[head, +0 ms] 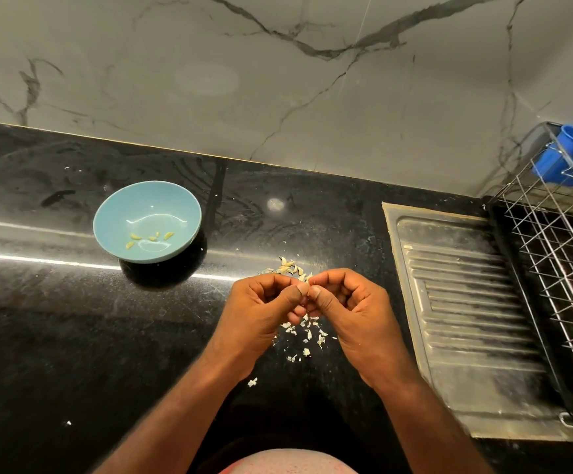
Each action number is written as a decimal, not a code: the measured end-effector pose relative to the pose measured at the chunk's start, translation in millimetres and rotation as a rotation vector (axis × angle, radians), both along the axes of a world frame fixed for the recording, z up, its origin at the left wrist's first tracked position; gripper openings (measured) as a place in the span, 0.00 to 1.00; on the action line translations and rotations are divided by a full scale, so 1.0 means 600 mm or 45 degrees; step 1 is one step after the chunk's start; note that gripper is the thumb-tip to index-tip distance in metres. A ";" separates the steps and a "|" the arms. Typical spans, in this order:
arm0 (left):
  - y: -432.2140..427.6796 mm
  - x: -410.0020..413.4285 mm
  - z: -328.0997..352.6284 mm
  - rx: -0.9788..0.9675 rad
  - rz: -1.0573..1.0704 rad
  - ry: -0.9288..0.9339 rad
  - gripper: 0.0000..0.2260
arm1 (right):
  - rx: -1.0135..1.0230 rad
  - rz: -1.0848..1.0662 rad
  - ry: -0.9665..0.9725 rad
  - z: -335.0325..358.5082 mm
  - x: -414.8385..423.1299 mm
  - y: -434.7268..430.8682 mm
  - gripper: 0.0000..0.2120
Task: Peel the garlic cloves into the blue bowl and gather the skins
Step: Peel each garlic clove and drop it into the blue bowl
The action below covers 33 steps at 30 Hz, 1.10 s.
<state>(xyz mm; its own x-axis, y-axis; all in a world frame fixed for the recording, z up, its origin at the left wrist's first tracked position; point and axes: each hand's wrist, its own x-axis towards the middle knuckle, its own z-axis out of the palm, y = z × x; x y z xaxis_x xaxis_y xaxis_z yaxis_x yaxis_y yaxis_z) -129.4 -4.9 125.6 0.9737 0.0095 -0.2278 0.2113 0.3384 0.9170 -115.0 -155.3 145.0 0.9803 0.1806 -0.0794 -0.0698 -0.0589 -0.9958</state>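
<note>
The left hand (261,302) and right hand (350,302) are pinching a clove (308,286) between curled fingers (298,291), likely so skins (307,333) are collecting beneath them.

Cloves (135,236), seemingly, in bowl (109,210) left of skins (304,331)

From my left hand (261,309), which with my right hand (350,309) pinches one small garlic clove (308,285), the bare black polished stone counter (56,319) runs open up-left to the pale blue ceramic bowl (148,203). Just beyond my knuckles a heap of unpeeled cloves (288,266) blocks the way forward. Torn whitish skins (307,331) litter the stone under my wrists. To my right the ribbed steel drainboard (466,302) lies flat, then the wire dish rack (558,268) walls off the far side.
</note>
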 end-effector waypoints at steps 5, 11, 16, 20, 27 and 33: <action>-0.004 -0.001 0.004 -0.104 0.046 0.016 0.10 | -0.017 0.010 0.036 0.001 -0.002 -0.001 0.08; -0.012 -0.006 0.002 -0.225 0.061 0.040 0.09 | -0.053 -0.038 0.067 -0.003 -0.001 0.001 0.07; -0.013 -0.005 -0.002 -0.124 0.070 0.009 0.09 | -0.092 -0.036 0.021 0.005 -0.001 0.000 0.10; -0.006 -0.004 -0.001 -0.009 0.075 -0.063 0.08 | -0.148 -0.005 -0.001 0.002 0.000 -0.004 0.04; 0.005 -0.003 -0.001 0.048 0.013 -0.099 0.06 | -0.121 -0.019 -0.003 0.004 0.005 -0.004 0.15; 0.012 0.001 0.008 0.028 -0.087 -0.089 0.07 | -0.045 -0.005 0.026 0.005 0.007 -0.008 0.10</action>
<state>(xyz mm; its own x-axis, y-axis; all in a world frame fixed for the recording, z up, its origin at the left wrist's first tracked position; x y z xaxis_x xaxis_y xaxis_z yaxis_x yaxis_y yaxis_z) -128.6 2.6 130.1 0.9857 -0.0534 -0.1596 0.1683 0.3049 0.9374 -110.8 -160.2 147.9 0.9791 0.1735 -0.1059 -0.0906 -0.0937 -0.9915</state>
